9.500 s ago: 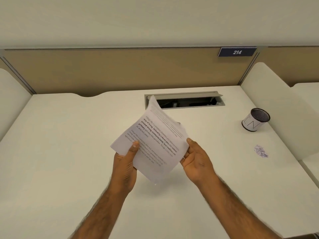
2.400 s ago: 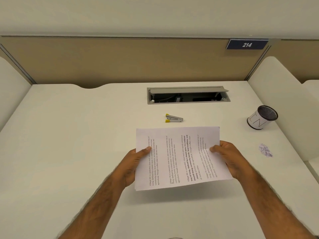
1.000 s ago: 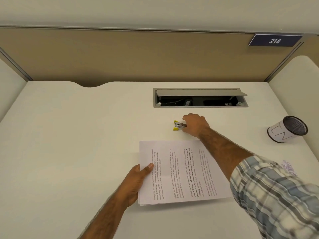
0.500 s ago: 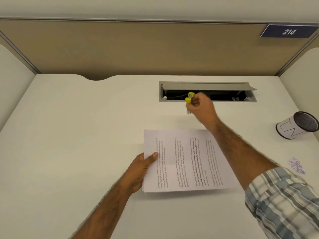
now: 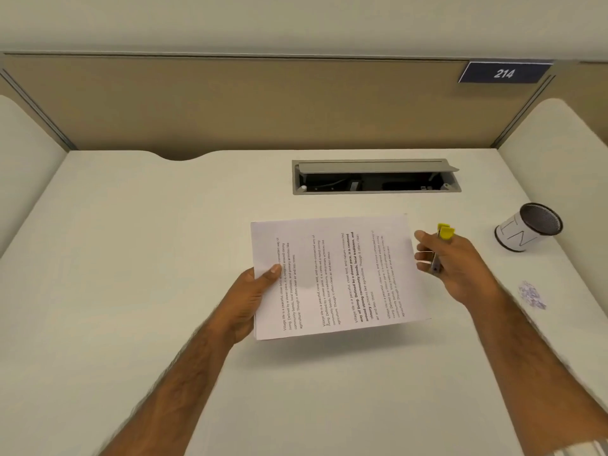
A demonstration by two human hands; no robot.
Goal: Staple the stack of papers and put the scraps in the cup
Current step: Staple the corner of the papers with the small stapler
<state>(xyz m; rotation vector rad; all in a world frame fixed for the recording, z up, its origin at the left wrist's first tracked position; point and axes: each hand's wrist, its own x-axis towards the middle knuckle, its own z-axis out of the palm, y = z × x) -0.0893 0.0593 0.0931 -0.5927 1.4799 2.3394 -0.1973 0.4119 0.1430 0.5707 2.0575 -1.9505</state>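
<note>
A stack of printed white papers (image 5: 335,274) hovers just above the desk, text running sideways. My left hand (image 5: 253,297) grips its left edge, thumb on top. My right hand (image 5: 457,268) holds a small stapler (image 5: 442,241) with a yellow end, upright, just right of the stack's right edge and apart from it. A white cup (image 5: 526,228) with a dark mesh inside and black letters lies tilted at the far right. A small pile of paper scraps (image 5: 531,294) rests on the desk in front of the cup.
The white desk (image 5: 131,258) has an open grey cable tray (image 5: 375,177) set into its back. A tan partition with a "214" plate (image 5: 503,73) closes the rear. White side dividers (image 5: 559,153) flank the desk.
My right hand lifted the stapler from near the cable tray and brought it back toward me, to the right edge of the stack. My left hand kept its grip on the papers.
</note>
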